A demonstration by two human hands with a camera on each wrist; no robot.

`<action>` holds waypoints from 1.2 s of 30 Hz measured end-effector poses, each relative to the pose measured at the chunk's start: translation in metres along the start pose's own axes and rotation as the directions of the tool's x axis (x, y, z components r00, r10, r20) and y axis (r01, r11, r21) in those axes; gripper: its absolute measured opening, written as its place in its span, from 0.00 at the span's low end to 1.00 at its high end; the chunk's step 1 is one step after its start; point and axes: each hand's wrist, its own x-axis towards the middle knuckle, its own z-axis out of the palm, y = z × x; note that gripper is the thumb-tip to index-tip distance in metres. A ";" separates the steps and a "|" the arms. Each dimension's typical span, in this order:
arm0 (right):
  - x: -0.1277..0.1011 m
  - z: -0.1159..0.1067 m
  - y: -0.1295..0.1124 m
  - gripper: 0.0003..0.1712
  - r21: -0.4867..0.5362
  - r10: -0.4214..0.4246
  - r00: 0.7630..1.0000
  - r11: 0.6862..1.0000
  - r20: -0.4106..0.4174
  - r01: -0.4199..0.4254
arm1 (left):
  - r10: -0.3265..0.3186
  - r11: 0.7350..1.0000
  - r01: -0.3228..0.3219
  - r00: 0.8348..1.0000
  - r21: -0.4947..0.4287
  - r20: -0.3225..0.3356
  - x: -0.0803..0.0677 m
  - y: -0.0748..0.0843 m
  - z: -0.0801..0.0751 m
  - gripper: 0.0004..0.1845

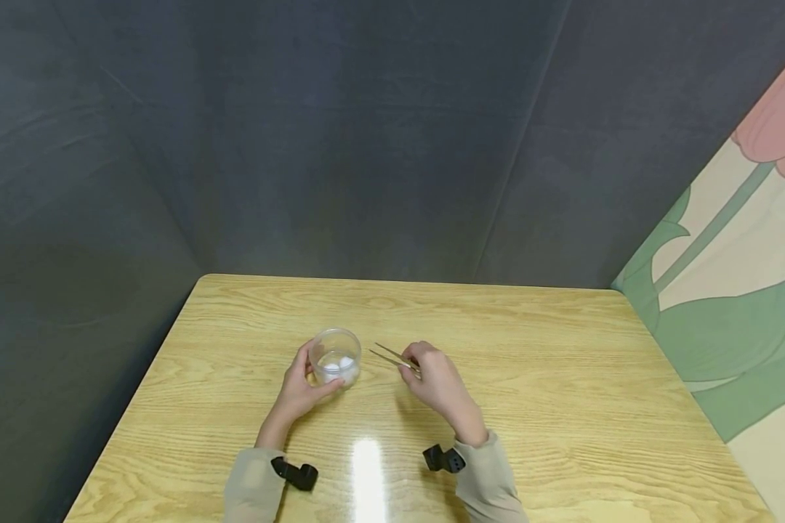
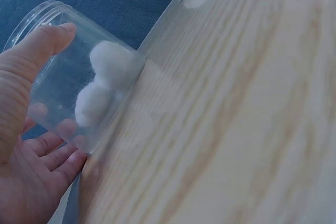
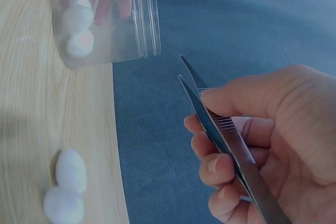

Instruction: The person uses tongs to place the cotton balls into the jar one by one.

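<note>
A clear plastic jar (image 3: 113,40) with no lid on stands upright on the table, several white cotton balls (image 2: 113,62) inside it. My left hand (image 1: 301,388) holds the jar round its side, thumb on the near wall and the other fingers behind. To the right of it, my right hand (image 1: 437,381) grips metal tweezers (image 3: 231,142) between thumb and fingers. The tweezers' two tips stand slightly apart with nothing between them, pointing left toward the jar's mouth. In the right wrist view, two loose cotton balls (image 3: 64,205) lie on the table; the right hand hides them in the head view.
The light wood-grain table (image 1: 549,363) has its far edge against a dark cloth backdrop (image 1: 366,145). At the right hangs a cloth printed with flowers and leaves (image 1: 746,319). A bright reflection shows on the tabletop between the forearms.
</note>
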 end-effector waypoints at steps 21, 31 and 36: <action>-0.015 -0.013 0.019 0.04 -0.027 0.087 0.996 0.996 0.031 -0.087 | -0.004 1.000 0.004 1.000 -0.015 0.006 -0.001 0.001 0.000 0.44; -0.022 -0.022 0.037 0.04 -0.068 0.119 0.992 0.991 0.029 -0.117 | 0.004 1.000 -0.004 1.000 -0.011 0.004 0.001 0.001 -0.001 0.44; -0.027 -0.024 0.045 0.04 -0.071 0.135 0.989 0.989 0.058 -0.131 | -0.004 1.000 0.004 1.000 -0.008 0.006 0.001 0.001 -0.001 0.45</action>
